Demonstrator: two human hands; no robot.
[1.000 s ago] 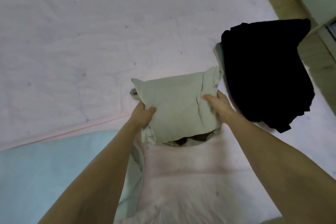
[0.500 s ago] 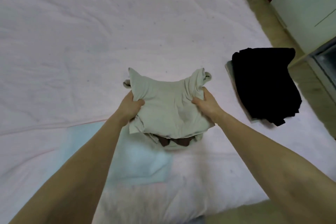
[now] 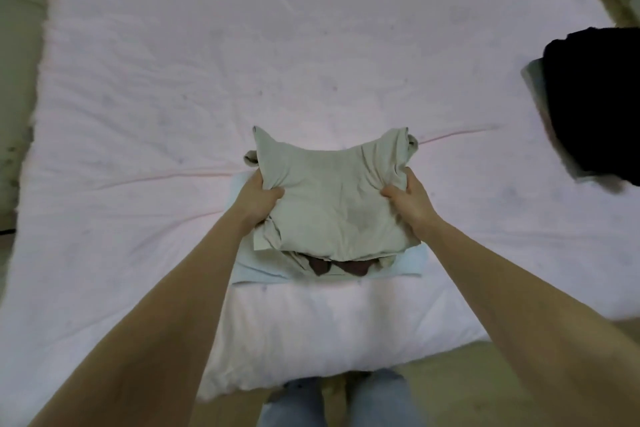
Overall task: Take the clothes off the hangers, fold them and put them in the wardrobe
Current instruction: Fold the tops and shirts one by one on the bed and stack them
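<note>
Pale pink bedding point(image 3: 311, 45) covers the wide bed that fills nearly the whole view, with a strip of floor at the bottom edge and the person's jeans showing there. Going from left to right, the left hand point(image 3: 258, 199) has its fingers curled into the left edge of a folded beige garment point(image 3: 332, 198), the thumb on top and the cloth bunched in the grip. The garment sits in the middle of the bed's near part, lifted or just resting over a light blue cloth point(image 3: 412, 262); a dark brown layer peeks from its near fold. The right hand point(image 3: 410, 203) pinches the right edge the same way. Far right, a folded black garment point(image 3: 595, 100) lies on something grey, well apart. No hanger or wardrobe shows, so I judge the folding of this piece about done and the carrying to the wardrobe not yet done.
</note>
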